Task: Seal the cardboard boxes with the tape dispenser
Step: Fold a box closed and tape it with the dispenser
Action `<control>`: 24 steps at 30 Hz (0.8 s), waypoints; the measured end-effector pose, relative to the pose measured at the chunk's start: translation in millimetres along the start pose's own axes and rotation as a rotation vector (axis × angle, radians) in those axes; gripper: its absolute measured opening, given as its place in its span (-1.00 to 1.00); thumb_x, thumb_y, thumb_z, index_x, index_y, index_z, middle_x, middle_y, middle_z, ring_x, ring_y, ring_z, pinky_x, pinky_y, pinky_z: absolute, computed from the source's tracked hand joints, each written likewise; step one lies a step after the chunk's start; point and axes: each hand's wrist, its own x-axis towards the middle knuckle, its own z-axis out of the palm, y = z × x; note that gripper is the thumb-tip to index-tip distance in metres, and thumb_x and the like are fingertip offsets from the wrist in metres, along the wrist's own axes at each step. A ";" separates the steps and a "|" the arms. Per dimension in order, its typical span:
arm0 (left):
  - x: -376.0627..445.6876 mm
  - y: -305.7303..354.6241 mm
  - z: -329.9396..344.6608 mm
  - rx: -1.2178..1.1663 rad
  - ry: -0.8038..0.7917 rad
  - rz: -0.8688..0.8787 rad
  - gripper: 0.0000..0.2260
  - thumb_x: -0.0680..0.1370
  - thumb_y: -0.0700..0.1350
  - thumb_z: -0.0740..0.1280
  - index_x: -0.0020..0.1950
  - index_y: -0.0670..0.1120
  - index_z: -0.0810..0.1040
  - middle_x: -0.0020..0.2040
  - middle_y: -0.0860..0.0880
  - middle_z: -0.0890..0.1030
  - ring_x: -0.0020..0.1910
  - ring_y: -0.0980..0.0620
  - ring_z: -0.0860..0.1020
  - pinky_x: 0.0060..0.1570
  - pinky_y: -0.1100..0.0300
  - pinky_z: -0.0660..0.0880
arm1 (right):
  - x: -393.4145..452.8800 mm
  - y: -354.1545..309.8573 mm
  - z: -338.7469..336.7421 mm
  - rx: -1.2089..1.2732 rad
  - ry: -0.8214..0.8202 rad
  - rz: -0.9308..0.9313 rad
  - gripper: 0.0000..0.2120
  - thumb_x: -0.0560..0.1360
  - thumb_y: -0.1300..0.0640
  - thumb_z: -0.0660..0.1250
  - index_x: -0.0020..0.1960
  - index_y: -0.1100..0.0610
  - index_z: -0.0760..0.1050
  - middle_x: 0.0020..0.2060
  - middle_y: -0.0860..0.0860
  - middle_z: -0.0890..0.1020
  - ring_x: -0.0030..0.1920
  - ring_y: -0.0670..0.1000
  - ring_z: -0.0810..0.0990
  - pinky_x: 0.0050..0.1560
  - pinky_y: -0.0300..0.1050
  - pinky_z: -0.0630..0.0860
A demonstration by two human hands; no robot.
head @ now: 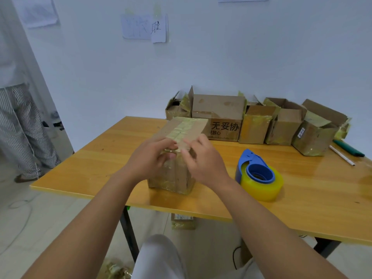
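Observation:
A small cardboard box [182, 127] stands on the wooden table [100, 158] in front of me, its closed top flaps crossed by yellowish tape. My left hand [150, 156] rests against the box's near top edge, fingers curled, thumb and fingertips pinching at the tape end there. My right hand [203, 158] lies beside it on the same edge, fingers bent down over the tape. The blue tape dispenser [258, 174] with a yellow tape roll lies on the table to the right of the box, touched by neither hand.
Several open cardboard boxes [255, 125] stand in a row along the wall at the back right. A green tool [348, 148] and a white stick [342, 156] lie at the far right. A person in striped trousers [22, 125] stands at the left. Another box [183, 221] sits under the table.

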 end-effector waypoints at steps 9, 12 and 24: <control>-0.2 -1.3 -45.6 -0.186 -0.360 -0.276 -0.80 0.62 -0.10 0.33 0.20 0.15 0.55 0.31 0.32 0.46 0.39 0.17 0.33 0.36 0.05 0.30 | 25.9 52.4 -9.7 -0.070 -0.313 0.252 -0.29 0.49 -0.46 -0.03 0.52 -0.14 0.24 0.59 -0.06 0.09 0.60 0.06 -0.17 0.52 0.32 0.00; -1.1 20.2 -32.2 -0.029 -0.262 -0.287 -0.58 0.51 0.08 0.23 0.38 0.11 0.45 0.34 0.21 0.46 0.38 0.08 0.33 0.49 -0.06 0.14 | 25.8 50.0 -4.8 -0.121 -0.237 0.257 -0.21 0.45 -0.52 -0.11 0.47 -0.08 0.32 0.52 0.00 0.23 0.59 0.14 -0.07 0.52 0.32 0.02; 7.9 15.0 -1.7 0.420 -0.192 -0.166 -0.49 0.59 0.27 0.19 0.50 0.10 0.35 0.47 0.05 0.39 0.44 -0.02 0.32 0.43 -0.04 0.13 | 34.9 37.8 -7.6 -0.236 -0.194 0.207 -0.49 0.60 -0.30 -0.07 0.24 -0.03 0.46 0.24 0.04 0.44 0.38 0.16 0.28 0.36 0.19 0.20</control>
